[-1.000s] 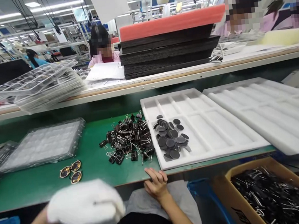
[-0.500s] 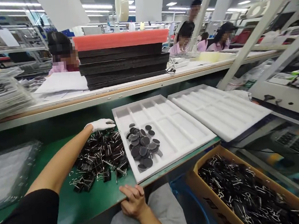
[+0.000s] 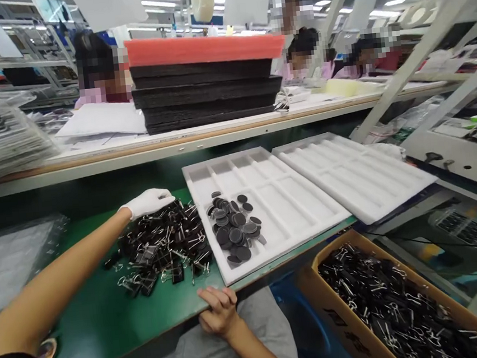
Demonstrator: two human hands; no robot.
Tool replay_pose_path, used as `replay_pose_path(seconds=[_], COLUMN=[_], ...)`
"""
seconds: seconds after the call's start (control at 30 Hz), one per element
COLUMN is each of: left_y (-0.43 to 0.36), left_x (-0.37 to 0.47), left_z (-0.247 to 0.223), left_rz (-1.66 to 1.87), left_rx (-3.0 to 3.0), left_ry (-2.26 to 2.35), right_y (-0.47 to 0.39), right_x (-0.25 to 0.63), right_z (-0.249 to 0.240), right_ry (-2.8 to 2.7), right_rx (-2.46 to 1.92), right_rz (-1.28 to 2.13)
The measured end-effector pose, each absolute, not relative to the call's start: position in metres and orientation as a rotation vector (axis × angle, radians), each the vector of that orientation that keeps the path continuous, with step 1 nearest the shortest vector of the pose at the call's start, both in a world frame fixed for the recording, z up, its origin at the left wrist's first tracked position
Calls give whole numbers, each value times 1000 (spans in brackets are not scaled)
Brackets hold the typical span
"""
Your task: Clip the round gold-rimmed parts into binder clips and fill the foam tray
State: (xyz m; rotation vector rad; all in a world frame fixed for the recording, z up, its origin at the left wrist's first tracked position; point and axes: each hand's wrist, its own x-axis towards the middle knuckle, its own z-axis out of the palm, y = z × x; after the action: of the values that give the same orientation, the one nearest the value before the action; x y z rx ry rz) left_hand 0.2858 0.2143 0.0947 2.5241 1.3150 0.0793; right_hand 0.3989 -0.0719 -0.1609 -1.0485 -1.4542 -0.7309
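My left hand, in a white glove, is at the back of a loose pile of black binder clips on the green tabletop. Its fingers are pressed together at the pile; what they hold is too small to tell. My bare right hand rests at the table's front edge, fingers curled in, with nothing visible in them. Beside the pile lies a white foam tray with compartments. Several dark round discs are heaped at its near left part.
A second white tray lies at the right. A cardboard box full of binder clips stands at the lower right. Clear plastic packs lie at the left. Black sheets under a red layer are stacked on the shelf, with people beyond.
My left hand has shifted a little left, and its forearm lies lower. Some clips at the pile's near left have moved. The whole view has shifted slightly; my right hand stays at the edge.
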Motion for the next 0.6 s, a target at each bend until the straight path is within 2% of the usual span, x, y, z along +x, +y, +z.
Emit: replay_pose_path(seconds=[0.17, 0.27, 0.43, 0.6], left_y=[166, 134, 90, 77], left_x=[261, 252, 244, 233], left_z=[104, 107, 109, 116], left_rz=[244, 361, -5, -69], left_rx=[2592, 2834, 3497, 3559], left_ry=[1232, 1092, 826, 579], right_y=[-80, -83, -87, -89], right_x=[401, 401, 403, 403], right_z=[-163, -164, -160, -159], right_ry=[-1500, -1515, -1535, -1540], right_rx=[-1041, -1028, -1049, -1048], right_rz=[-648, -612, -626, -623])
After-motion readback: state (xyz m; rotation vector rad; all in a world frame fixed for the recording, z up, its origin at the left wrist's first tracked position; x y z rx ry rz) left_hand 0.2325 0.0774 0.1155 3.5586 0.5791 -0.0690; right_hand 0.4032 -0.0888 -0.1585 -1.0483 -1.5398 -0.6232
